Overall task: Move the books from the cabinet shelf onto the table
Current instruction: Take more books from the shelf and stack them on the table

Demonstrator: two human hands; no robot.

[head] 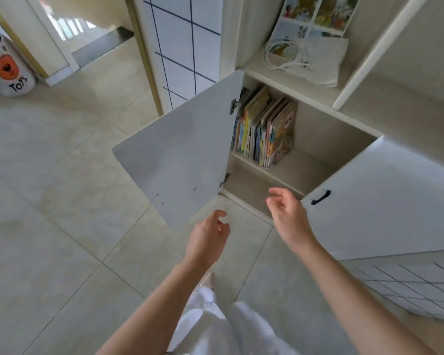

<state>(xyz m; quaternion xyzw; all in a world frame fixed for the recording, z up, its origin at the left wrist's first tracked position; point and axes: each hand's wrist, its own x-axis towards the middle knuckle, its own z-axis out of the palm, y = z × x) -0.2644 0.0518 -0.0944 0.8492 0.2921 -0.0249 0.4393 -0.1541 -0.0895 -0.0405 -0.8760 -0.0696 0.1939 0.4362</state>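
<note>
Here the picture books (263, 129) stand upright at the left end of the cabinet shelf (300, 170), doors open. Left hand (208, 239) and right hand (287, 213) hang empty, fingers relaxed, near it. Thin, stiff, probably slippery covers: squeeze a batch from both sides.

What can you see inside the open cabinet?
A row of upright books stands on the upper shelf, leaning left. The open left door hides the row's left end.
</note>
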